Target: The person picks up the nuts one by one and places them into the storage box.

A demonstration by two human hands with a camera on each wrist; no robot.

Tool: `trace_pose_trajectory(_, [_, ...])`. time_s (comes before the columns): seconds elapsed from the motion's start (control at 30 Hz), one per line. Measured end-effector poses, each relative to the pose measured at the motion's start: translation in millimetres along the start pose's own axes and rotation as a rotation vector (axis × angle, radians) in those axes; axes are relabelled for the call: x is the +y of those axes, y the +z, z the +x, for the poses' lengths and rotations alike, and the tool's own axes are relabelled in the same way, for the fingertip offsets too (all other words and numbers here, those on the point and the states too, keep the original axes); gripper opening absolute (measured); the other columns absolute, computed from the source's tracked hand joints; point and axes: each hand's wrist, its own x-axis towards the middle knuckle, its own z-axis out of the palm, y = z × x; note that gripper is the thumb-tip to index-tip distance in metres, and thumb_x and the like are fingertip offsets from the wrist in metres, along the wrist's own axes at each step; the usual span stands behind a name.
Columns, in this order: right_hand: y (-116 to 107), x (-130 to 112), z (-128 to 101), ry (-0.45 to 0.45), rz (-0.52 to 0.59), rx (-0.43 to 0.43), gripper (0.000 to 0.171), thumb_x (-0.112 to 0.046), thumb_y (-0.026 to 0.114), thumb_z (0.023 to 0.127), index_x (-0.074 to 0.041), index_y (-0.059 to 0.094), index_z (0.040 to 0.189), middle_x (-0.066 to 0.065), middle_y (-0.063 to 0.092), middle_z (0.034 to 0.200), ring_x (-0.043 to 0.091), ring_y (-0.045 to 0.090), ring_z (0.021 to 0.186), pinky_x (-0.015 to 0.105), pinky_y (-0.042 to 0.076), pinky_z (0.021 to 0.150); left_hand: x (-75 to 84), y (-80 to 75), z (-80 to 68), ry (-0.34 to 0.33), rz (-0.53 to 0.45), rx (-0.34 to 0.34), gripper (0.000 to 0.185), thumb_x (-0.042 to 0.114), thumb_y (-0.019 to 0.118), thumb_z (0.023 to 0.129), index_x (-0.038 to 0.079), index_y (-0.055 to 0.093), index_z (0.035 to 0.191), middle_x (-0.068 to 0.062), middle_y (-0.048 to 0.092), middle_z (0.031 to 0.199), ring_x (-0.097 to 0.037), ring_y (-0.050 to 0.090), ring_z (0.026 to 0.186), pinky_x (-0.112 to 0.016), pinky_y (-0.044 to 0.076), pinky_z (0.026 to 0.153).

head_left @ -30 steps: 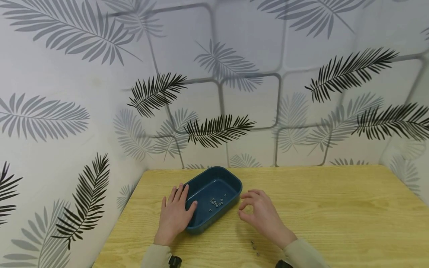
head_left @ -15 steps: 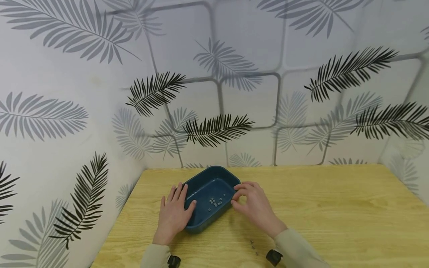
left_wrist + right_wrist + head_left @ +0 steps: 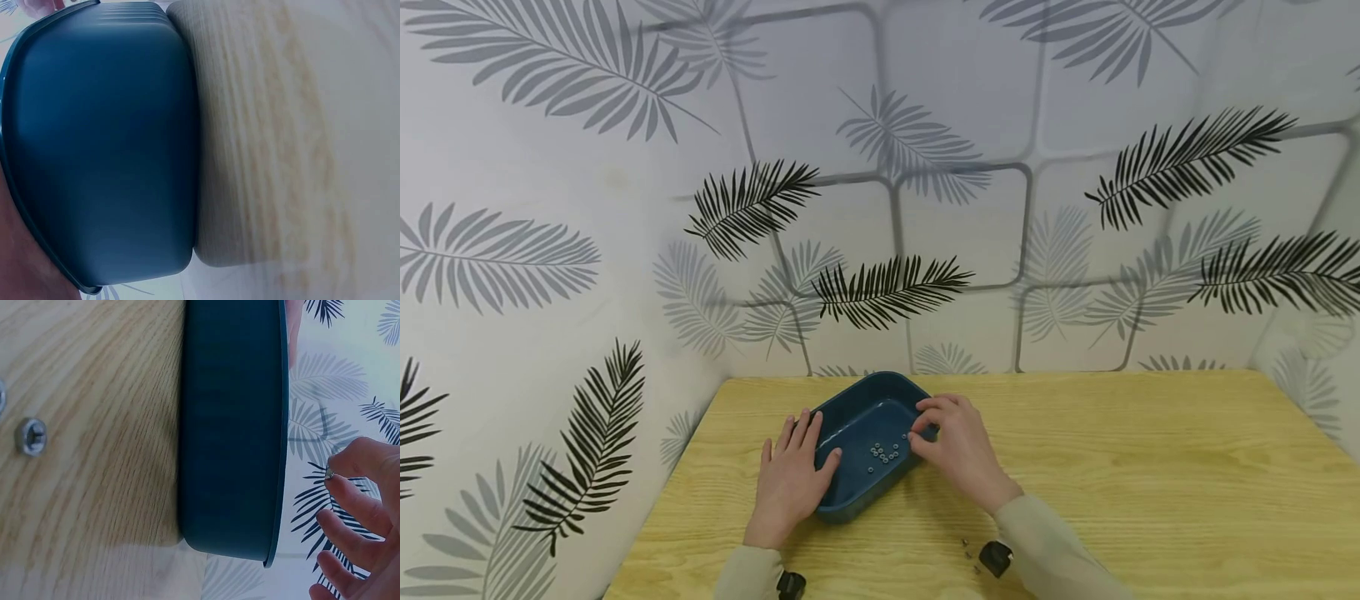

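A dark blue tray (image 3: 850, 498) stands on the wooden table (image 3: 1112, 467) with several small metal nuts (image 3: 883, 452) lying in it. My left hand (image 3: 820, 440) lies flat against the tray's left side, fingers straight and thumb on the rim. My right hand (image 3: 919, 427) hovers over the tray's right rim. In the right wrist view its fingertips (image 3: 340, 481) pinch a small nut (image 3: 329, 474) just above the tray (image 3: 228, 425). The left wrist view is filled by the tray's outer wall (image 3: 106, 144).
Two loose nuts (image 3: 967, 546) lie on the table near my right sleeve; one nut (image 3: 31, 436) shows in the right wrist view. Leaf-patterned walls close in the table at the back and left. Bare table stretches to the right.
My right hand has moved left from the table beside the tray to above the tray's right rim. The left hand and the tray have stayed put.
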Motion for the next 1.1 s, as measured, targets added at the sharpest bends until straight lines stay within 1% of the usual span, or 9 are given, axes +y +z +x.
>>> trace_pose_trajectory(0.3, [9,1,9,-0.005,-0.029,-0.017,0.007,-0.017,0.079,0.08,-0.017,0.073,0.075,0.006,0.068,0.114,0.034,0.052,0.116,0.056,0.038,0.1,-2.6,2.3,0.1,-0.008,0.001,-0.015,0.068,0.049,0.048,0.101,0.014,0.03,0.157,-0.01,0.022,0.161,-0.033,0.015,0.148,-0.065,0.014,0.112])
trace_pose_trajectory(0.6, [16,-1,17,-0.025,-0.054,-0.029,0.008,-0.017,0.078,0.082,-0.017,0.073,0.076,0.006,0.067,0.115,0.033,0.051,0.118,0.055,0.038,0.101,-3.7,2.1,1.9,-0.007,0.017,-0.018,0.069,0.05,0.047,0.101,0.014,0.03,0.157,-0.009,0.023,0.161,-0.033,0.016,0.148,-0.065,0.015,0.112])
trace_pose_trajectory(0.8, [20,-2,22,-0.021,-0.09,-0.078,0.007,-0.02,0.077,0.084,-0.02,0.073,0.077,0.005,0.067,0.117,0.033,0.05,0.119,0.055,0.035,0.104,-1.6,0.8,1.1,-0.001,0.011,-0.012,0.068,0.05,0.048,0.101,0.013,0.032,0.156,-0.01,0.024,0.161,-0.033,0.018,0.148,-0.065,0.016,0.112])
trace_pose_trajectory(1.1, [28,-3,32,-0.067,-0.181,-0.148,0.01,-0.022,0.077,0.084,-0.022,0.072,0.075,0.003,0.067,0.117,0.03,0.051,0.118,0.055,0.036,0.103,-1.9,0.8,1.9,-0.002,0.012,-0.01,0.068,0.049,0.048,0.101,0.013,0.032,0.156,-0.01,0.024,0.161,-0.034,0.018,0.147,-0.065,0.016,0.112])
